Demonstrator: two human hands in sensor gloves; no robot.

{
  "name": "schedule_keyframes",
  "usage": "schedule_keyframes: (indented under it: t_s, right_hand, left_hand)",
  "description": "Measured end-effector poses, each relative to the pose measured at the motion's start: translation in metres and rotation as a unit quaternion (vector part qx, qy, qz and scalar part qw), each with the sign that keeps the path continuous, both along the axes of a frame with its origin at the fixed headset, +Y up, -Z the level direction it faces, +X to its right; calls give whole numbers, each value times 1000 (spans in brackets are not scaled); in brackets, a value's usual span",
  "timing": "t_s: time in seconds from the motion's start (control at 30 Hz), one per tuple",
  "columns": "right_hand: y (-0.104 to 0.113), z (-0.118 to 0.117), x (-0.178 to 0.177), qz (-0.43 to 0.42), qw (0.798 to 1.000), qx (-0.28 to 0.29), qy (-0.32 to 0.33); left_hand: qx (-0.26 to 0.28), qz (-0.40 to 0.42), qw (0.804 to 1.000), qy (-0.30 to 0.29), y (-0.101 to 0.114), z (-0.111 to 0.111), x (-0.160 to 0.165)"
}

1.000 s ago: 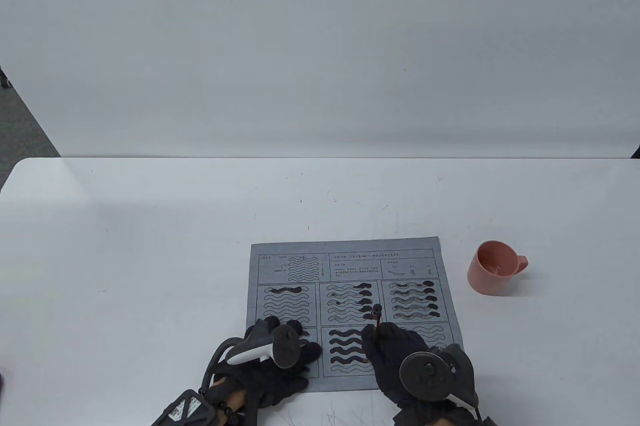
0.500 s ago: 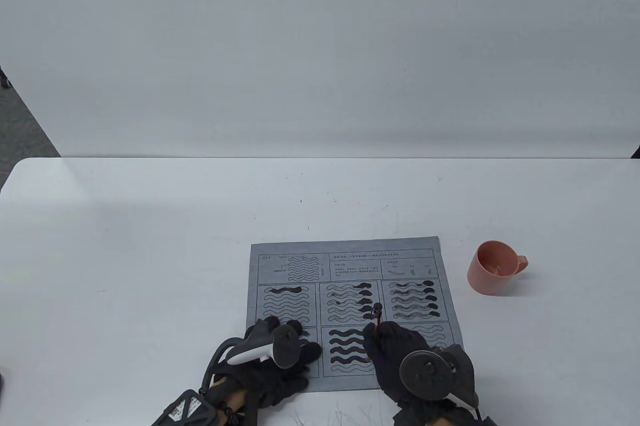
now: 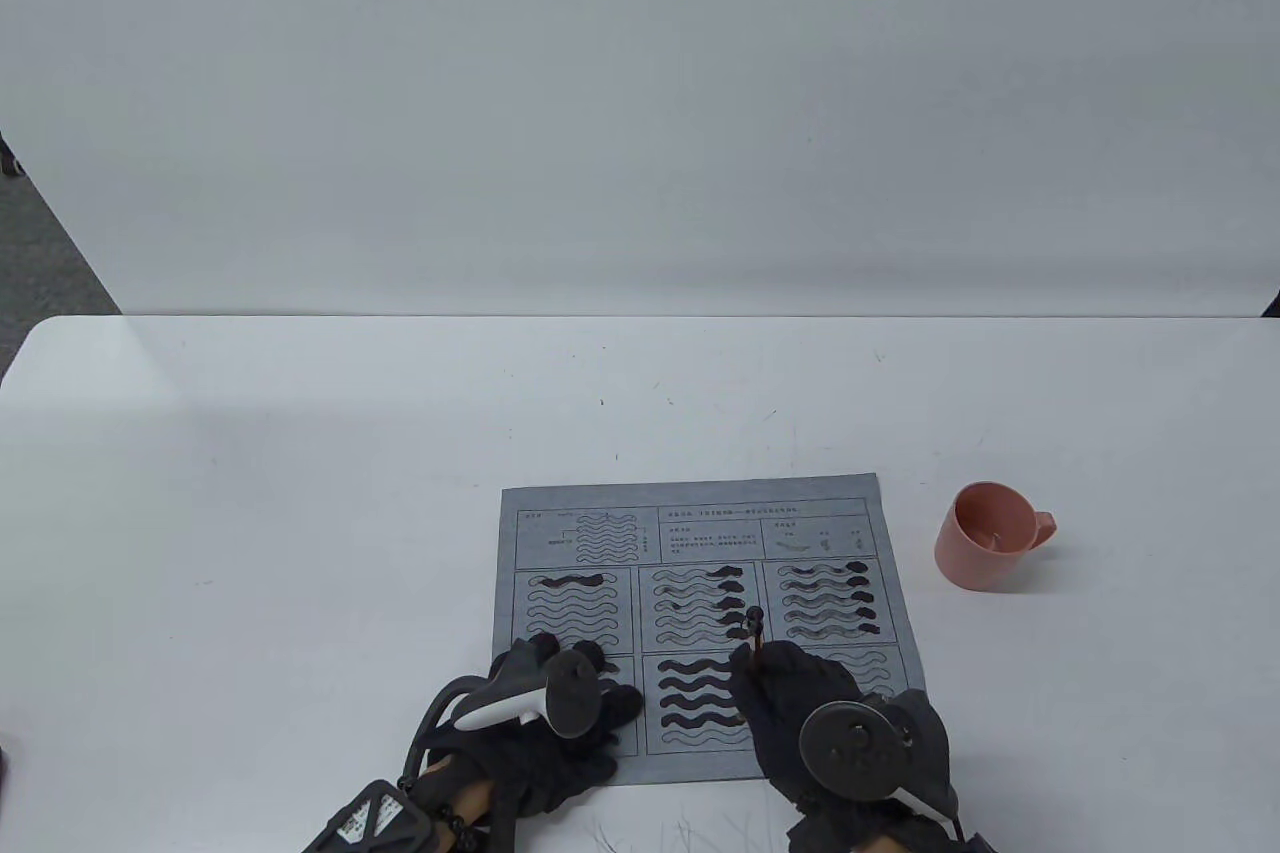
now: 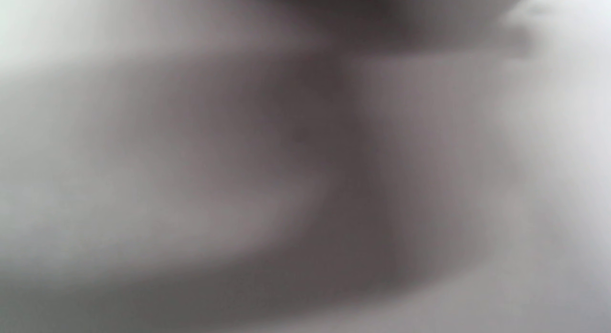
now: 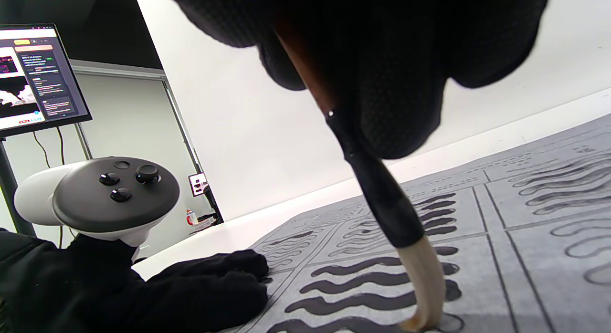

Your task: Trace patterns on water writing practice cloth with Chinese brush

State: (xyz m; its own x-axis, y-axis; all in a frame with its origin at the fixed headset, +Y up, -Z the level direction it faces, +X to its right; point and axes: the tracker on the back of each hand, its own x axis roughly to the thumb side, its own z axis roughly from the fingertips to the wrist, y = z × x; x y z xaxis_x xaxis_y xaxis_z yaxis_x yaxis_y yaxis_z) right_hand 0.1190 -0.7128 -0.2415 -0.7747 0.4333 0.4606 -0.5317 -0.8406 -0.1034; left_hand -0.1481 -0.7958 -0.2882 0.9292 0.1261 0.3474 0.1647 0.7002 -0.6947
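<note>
Two hands are working on the white surface (image 3: 300, 453): left hand (image 3: 540, 723) lying flat on the cloth (image 3: 700, 533), right hand (image 3: 800, 703) fingers gripping the brush (image 5: 382, 199), bristles touching cloth. Cup (image 3: 985, 538) standing apart; monitor (image 5: 38, 75) glowing behind.

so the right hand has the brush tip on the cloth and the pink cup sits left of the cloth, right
Not quite: the pink cup sits right of the cloth, as the table view shows. The right hand does hold the brush, tip on the cloth.
</note>
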Motion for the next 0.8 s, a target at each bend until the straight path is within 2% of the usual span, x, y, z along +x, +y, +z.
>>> schedule_keyframes:
  t_s: [0.8]
  right_hand:
    - [2, -1, 2, 5, 1000, 0, -13]
  left_hand:
    - [1, -1, 1000, 0, 0, 0, 0]
